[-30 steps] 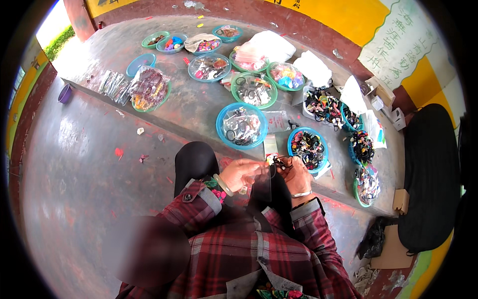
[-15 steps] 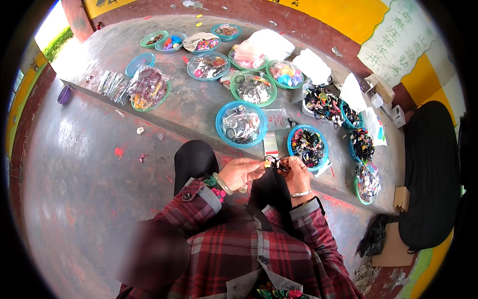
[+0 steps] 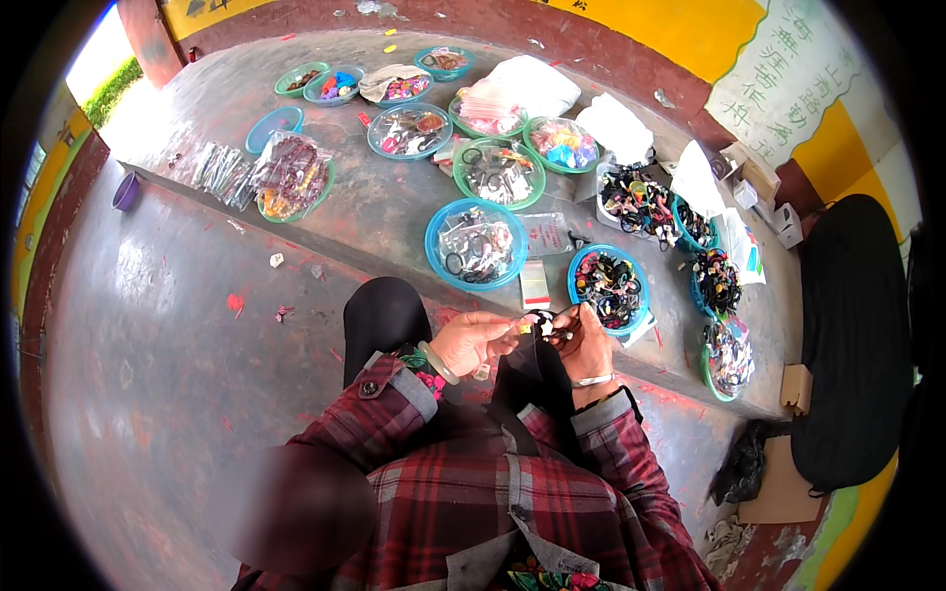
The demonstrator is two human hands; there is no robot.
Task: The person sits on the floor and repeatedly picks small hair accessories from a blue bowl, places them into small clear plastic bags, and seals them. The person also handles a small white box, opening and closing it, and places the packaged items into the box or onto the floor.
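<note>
We're watching 2 bare hands at work: our left hand [image 3: 475, 341] pinches the yellow end, our right hand [image 3: 589, 351] grips the dark side, and between them sits a small bunch of thin black loops with white and yellow bits [image 3: 545, 326]. It lies right of our left fingertips, stretching roughly crosswise to the right ones, though it's too small for us to fix its axis. Beyond the right grip, nearer it than the left, stands a round blue plastic basin [image 3: 573, 278].
</note>
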